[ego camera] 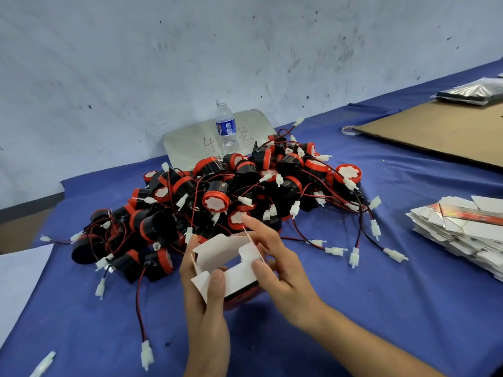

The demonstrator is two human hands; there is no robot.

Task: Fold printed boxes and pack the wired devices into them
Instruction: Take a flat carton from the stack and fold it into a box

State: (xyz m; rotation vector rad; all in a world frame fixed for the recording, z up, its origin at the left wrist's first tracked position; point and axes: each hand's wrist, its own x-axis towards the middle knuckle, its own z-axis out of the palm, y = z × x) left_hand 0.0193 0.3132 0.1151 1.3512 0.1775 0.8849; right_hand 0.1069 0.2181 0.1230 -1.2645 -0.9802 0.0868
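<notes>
While my left hand [203,292] grips the half-folded box [226,254] at lower centre, my right hand [277,268] pinches its side flap. The wired devices [231,191] lie heaped just above on the tabletop [367,295].

Blue-clothed table [381,308]: a heap of wired devices [217,191] piled mid-table, flat printed boxes [462,227] stacked right, cardboard sheet [435,131] far right, white paper [19,281] near left.

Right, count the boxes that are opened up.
1: the box held between left hand and right hand, in front of the device pile. The flat stack lies unfolded at right; others may be hidden.
</notes>
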